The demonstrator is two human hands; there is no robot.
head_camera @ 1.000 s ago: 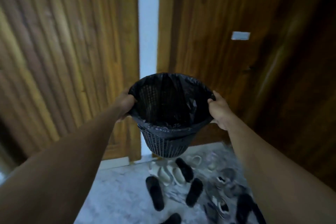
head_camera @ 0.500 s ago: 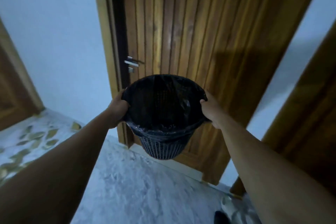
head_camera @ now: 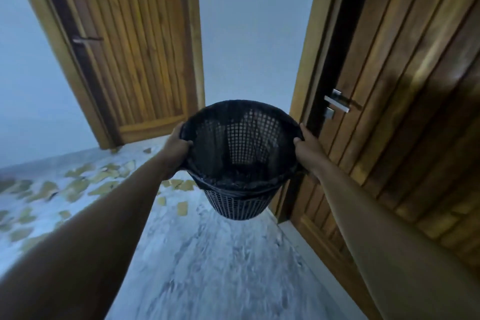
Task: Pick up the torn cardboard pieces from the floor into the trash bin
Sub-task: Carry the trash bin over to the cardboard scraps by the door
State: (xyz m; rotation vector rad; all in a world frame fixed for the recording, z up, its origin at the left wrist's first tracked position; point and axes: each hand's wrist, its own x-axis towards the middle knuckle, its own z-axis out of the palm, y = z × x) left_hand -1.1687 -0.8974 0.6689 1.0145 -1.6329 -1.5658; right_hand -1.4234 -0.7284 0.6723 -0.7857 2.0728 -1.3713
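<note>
I hold a black mesh trash bin (head_camera: 237,202) lined with a black bag in the air in front of me. My left hand (head_camera: 176,148) grips its left rim and my right hand (head_camera: 307,149) grips its right rim. Several torn brown cardboard pieces (head_camera: 78,184) lie scattered on the pale marbled floor at the left, some reaching under the bin, such as one piece (head_camera: 182,208) just left of its base.
A wooden door (head_camera: 135,47) stands in the far wall at the left. Another wooden door (head_camera: 405,112) with a metal handle (head_camera: 337,104) runs along my right side. Pale wall (head_camera: 249,34) lies between them. Marbled floor (head_camera: 220,267) stretches ahead of me.
My view has swung left across the room with the bin held in both hands. The shoes have left the view and the floor with cardboard pieces has come in at the left.
</note>
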